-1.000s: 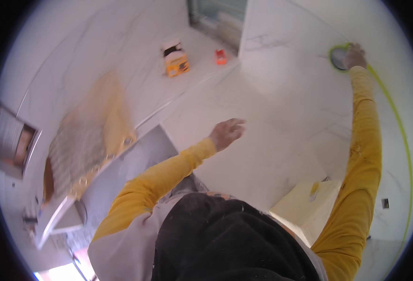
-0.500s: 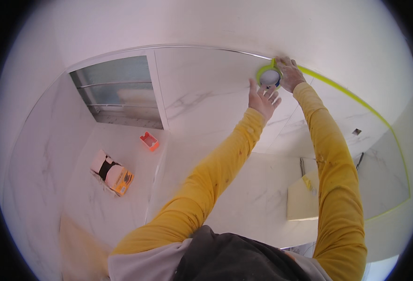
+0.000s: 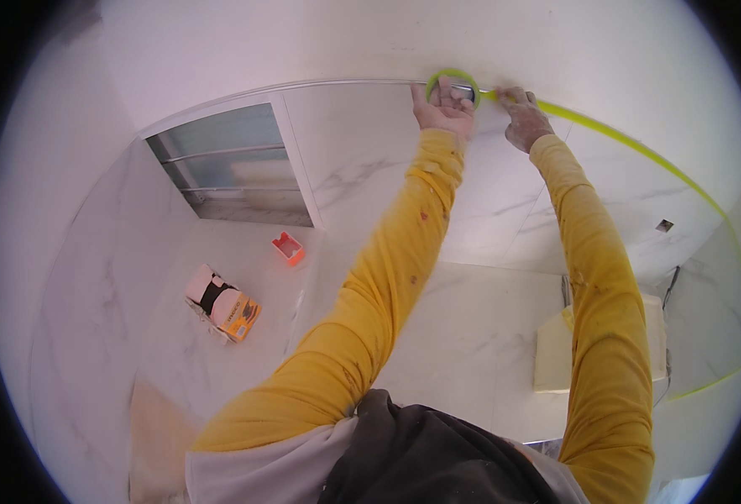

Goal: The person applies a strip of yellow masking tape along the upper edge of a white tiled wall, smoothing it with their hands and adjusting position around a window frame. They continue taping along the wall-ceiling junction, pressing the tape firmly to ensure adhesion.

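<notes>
A roll of yellow-green masking tape [image 3: 477, 91] is at the top of the tiled wall, against the metal trim. My left hand [image 3: 447, 111] holds it, the fingers reaching into its ring. A short stretch of tape runs from the roll to my right hand [image 3: 528, 122], whose bent fingers press on it at the wall edge. Beyond that hand, the stuck tape strip [image 3: 639, 158] follows the joint between marbled tile and white wall, curving away to the right.
A window [image 3: 229, 164] is set into the wall at left. Below lie an orange-red plastic box [image 3: 288, 249] and an opened orange and white package [image 3: 238, 314]. A cream block-shaped thing [image 3: 553, 361] sits partly behind my right arm. A small square hole [image 3: 664, 226] shows in the tile.
My left hand has moved up and left and now has its fingers in the tape roll. The roll has shifted left, away from my right hand, with tape drawn out between them.
</notes>
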`<state>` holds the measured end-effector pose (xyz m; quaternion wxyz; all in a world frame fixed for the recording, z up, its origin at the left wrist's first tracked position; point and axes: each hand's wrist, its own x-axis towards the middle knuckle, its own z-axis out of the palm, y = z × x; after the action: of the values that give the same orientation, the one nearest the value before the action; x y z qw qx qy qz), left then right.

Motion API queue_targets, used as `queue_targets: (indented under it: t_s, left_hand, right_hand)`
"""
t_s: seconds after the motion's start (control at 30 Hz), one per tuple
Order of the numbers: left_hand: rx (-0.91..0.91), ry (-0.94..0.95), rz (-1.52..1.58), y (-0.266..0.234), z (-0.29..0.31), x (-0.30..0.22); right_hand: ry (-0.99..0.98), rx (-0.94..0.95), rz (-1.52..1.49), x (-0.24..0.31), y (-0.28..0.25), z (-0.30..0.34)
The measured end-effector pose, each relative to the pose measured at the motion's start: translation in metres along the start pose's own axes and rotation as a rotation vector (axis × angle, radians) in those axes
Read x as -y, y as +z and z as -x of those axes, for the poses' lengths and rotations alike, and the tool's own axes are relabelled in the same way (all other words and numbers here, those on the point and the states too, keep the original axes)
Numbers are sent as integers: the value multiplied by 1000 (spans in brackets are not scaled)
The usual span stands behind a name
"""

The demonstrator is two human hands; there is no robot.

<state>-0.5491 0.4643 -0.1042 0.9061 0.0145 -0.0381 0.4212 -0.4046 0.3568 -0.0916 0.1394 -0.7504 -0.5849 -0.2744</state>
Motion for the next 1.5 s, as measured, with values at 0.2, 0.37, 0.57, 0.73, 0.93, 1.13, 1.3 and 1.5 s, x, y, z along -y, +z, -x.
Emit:
queue_targets:
  t_s: [0.2,0.37,0.57,0.73,0.93,1.13,1.3,1.5]
  left_hand:
    - [-10,104,5,22,-18,10]
    - [-64,182,179,36,-29,14]
    - [149,619,-675,30,-29,-19]
    - [306,813,-848,23,-21,-47]
    - [289,1098,-1277,20,-20,-86]
    - [54,916,-1016,62,-3,-129]
    - [-74,1001,-921,58,16,-182]
    - [-18,1022,-1374,82,25,-254]
  right_hand:
    - [21,-67,-50,-8,10,2]
    - [6,-31,-24,-7,5,3]
    - [34,37,-25,-14,-1,7]
    - [42,2,-41,-9,-3,6]
    - [-19,-90,-49,-8,12,1]
    - [-29,-93,-57,-23,12,7]
    - [-8,-91,-56,-9,8,3]
    - [3,-26,-36,-17,2,4]
